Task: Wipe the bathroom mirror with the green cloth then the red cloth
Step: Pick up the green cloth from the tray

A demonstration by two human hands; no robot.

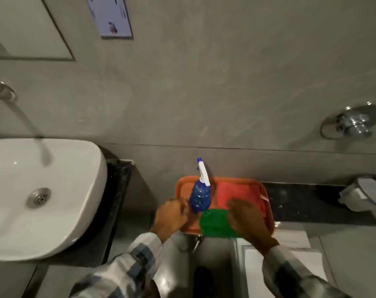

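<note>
To the right of the white basin, an orange tray sits on a low support against the grey wall, carrying the whole cleaning kit in one place: a blue spray bottle upright at its left side, the red cloth spread flat across the far right part, and the green cloth at the near edge, overlapping the tray rim. This arrangement appears to keep both cloths within one reach and clear of the wet basin. The left hand is at the tray's left rim beside the bottle's base, fingers curled, apparently steadying the tray; whether it grips the rim cannot be told. The right hand lies palm-down, fingers extended and not closed, across the right edge of the green cloth and onto the red one. The mirror is on the wall at upper left, untouched. Judgement: the green cloth is due first and is about to be gathered.
</note>
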